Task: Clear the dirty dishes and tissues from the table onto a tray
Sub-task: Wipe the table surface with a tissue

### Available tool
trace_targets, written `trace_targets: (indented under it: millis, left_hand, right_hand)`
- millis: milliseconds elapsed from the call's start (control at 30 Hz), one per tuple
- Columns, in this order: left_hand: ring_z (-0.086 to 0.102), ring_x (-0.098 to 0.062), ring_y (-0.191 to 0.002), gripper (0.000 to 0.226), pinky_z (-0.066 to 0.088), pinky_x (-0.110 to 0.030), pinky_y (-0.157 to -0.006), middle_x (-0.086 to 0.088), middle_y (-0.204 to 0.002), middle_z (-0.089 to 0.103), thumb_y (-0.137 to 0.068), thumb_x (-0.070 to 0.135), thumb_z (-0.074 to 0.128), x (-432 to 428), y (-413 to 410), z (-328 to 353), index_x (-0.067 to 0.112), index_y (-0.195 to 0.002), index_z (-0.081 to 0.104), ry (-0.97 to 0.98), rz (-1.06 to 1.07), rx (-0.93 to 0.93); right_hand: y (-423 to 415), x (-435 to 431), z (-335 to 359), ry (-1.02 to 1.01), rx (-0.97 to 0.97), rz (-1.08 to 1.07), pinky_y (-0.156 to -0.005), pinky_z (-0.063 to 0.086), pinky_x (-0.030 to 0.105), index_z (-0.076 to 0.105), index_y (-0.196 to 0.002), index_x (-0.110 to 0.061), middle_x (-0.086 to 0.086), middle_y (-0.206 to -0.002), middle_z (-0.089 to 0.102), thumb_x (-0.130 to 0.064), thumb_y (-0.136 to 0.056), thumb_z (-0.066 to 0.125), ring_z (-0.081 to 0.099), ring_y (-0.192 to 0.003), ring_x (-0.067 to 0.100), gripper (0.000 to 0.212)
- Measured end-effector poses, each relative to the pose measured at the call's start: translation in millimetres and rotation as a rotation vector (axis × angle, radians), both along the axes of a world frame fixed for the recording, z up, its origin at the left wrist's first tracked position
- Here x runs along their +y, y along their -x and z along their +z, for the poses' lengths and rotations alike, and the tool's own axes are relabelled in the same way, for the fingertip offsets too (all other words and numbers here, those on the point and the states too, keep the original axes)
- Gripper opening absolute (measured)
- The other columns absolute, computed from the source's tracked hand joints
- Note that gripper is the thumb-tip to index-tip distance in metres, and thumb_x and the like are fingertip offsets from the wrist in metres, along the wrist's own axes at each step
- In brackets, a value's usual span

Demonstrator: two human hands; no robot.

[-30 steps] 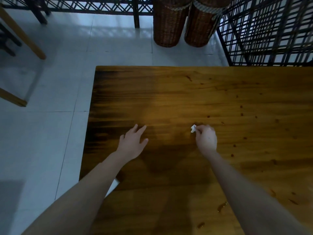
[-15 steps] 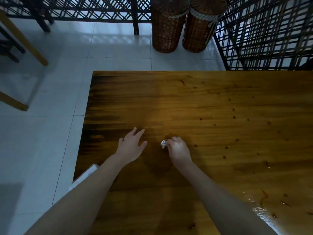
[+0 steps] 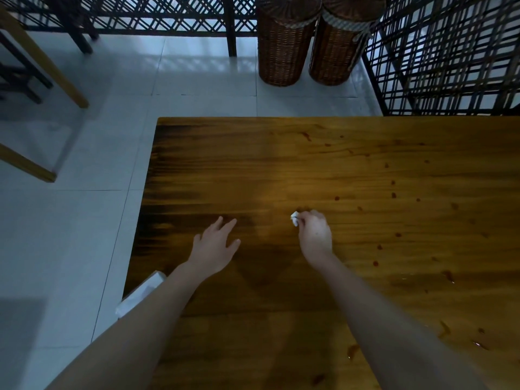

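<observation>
My right hand (image 3: 315, 236) pinches a small crumpled white tissue (image 3: 294, 222) against the wooden table (image 3: 281, 170), near its middle. The tissue sticks out at the left of my curled fingers. My left hand (image 3: 215, 246) rests flat on the tabletop to the left, fingers spread, holding nothing. Dark reddish drops and smears (image 3: 394, 195) dot the table to the right of my right hand. No dishes and no tray are in view.
A white object (image 3: 140, 294) pokes out below the table's left edge, partly hidden by my left forearm. Two tall wicker baskets (image 3: 284, 43) stand on the tiled floor beyond the table. Dark lattice screens (image 3: 450, 52) close off the back and right. Wooden chair legs (image 3: 42, 60) are far left.
My right hand slid the tissue left across the table toward my left hand, then back a little to the right. My left hand has stayed flat in place.
</observation>
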State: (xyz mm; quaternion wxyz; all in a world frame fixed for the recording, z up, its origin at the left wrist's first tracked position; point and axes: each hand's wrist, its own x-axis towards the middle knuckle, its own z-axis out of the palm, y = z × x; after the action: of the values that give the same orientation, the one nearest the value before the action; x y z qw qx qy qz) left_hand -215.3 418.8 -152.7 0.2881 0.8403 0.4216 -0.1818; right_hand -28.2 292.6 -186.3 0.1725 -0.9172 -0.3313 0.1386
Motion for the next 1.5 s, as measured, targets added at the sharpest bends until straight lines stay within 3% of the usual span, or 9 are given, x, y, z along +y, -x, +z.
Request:
trace_targets:
  millis: [200,300,400,600,767,967,1133,1300,1500]
  left_hand:
    - [0.019,-0.026,-0.145,0.059,0.021,-0.053,-0.115,-0.003,-0.160,0.012,-0.098,0.042,0.045,-2,-7,1,0.032,-0.151,0.021,-0.003,0.006,0.018]
    - [0.019,-0.026,-0.145,0.059,0.021,-0.052,-0.115,-0.003,-0.160,0.012,-0.098,0.043,0.045,-6,-13,2,0.032,-0.151,0.021,-0.012,-0.002,0.011]
    - [0.019,-0.027,-0.145,0.059,0.020,-0.053,-0.114,-0.004,-0.160,0.011,-0.099,0.043,0.044,-13,-15,3,0.031,-0.151,0.021,0.004,-0.019,-0.004]
    - [0.018,-0.027,-0.145,0.059,0.020,-0.053,-0.115,-0.005,-0.160,0.011,-0.099,0.042,0.043,-33,-16,1,0.030,-0.152,0.020,0.012,-0.023,-0.012]
    - [0.018,-0.027,-0.145,0.059,0.021,-0.053,-0.115,-0.006,-0.160,0.012,-0.099,0.041,0.044,-51,-7,-3,0.029,-0.152,0.020,0.023,-0.026,-0.026]
    - [0.018,-0.027,-0.145,0.059,0.020,-0.052,-0.115,-0.005,-0.160,0.012,-0.099,0.042,0.044,-68,10,-2,0.031,-0.151,0.020,0.006,-0.025,-0.026]
    - [0.019,-0.025,-0.145,0.059,0.021,-0.051,-0.115,-0.004,-0.160,0.013,-0.098,0.043,0.044,-85,29,1,0.031,-0.151,0.021,-0.013,-0.025,-0.071]
    - [0.019,-0.025,-0.145,0.058,0.020,-0.052,-0.115,-0.003,-0.160,0.013,-0.098,0.043,0.044,-119,64,2,0.031,-0.151,0.022,0.008,-0.031,-0.076]
    - [0.019,-0.024,-0.145,0.058,0.018,-0.052,-0.115,-0.002,-0.160,0.013,-0.098,0.043,0.044,-159,94,8,0.032,-0.150,0.022,0.014,-0.032,-0.064]
  right_hand:
    - [42,-8,-9,-0.036,0.034,0.310,-0.082,0.038,0.027,0.065,-0.105,-0.009,0.006,-0.101,0.060,-0.006,-0.095,0.044,0.053,-0.098,0.022,0.024]
    - [41,-29,-15,-0.034,0.015,0.359,-0.085,0.038,0.025,0.064,-0.111,-0.010,0.005,-0.106,0.061,-0.006,-0.096,0.044,0.053,-0.100,0.020,0.026]
    - [22,-54,-13,-0.017,-0.006,0.323,-0.082,0.039,0.025,0.065,-0.112,-0.010,0.004,-0.106,0.062,-0.006,-0.097,0.042,0.053,-0.098,0.019,0.027]
    - [-32,-99,-1,-0.021,-0.006,0.030,-0.073,0.047,0.034,0.070,-0.098,-0.002,0.013,-0.093,0.065,-0.002,-0.092,0.051,0.057,-0.093,0.029,0.021]
    - [-24,-98,0,-0.042,0.018,-0.043,-0.074,0.048,0.037,0.069,-0.099,0.001,0.015,-0.094,0.064,0.000,-0.092,0.052,0.057,-0.093,0.029,0.019]
    - [13,-108,-1,-0.024,0.046,0.063,-0.075,0.047,0.030,0.069,-0.096,-0.004,0.008,-0.092,0.063,-0.004,-0.094,0.051,0.057,-0.090,0.023,0.018]
    - [39,-138,2,-0.010,0.084,0.079,-0.080,0.049,0.033,0.069,-0.097,-0.006,0.007,-0.096,0.063,-0.005,-0.094,0.050,0.057,-0.093,0.022,0.019]
    - [60,-166,18,-0.151,0.022,0.008,-0.082,0.043,0.024,0.070,-0.096,-0.005,0.009,-0.095,0.066,-0.002,-0.090,0.056,0.059,-0.093,0.022,0.016]
    - [85,-206,43,-0.220,-0.050,0.028,-0.084,0.048,0.031,0.070,-0.101,-0.002,0.012,-0.094,0.067,-0.002,-0.089,0.057,0.061,-0.091,0.024,0.017]
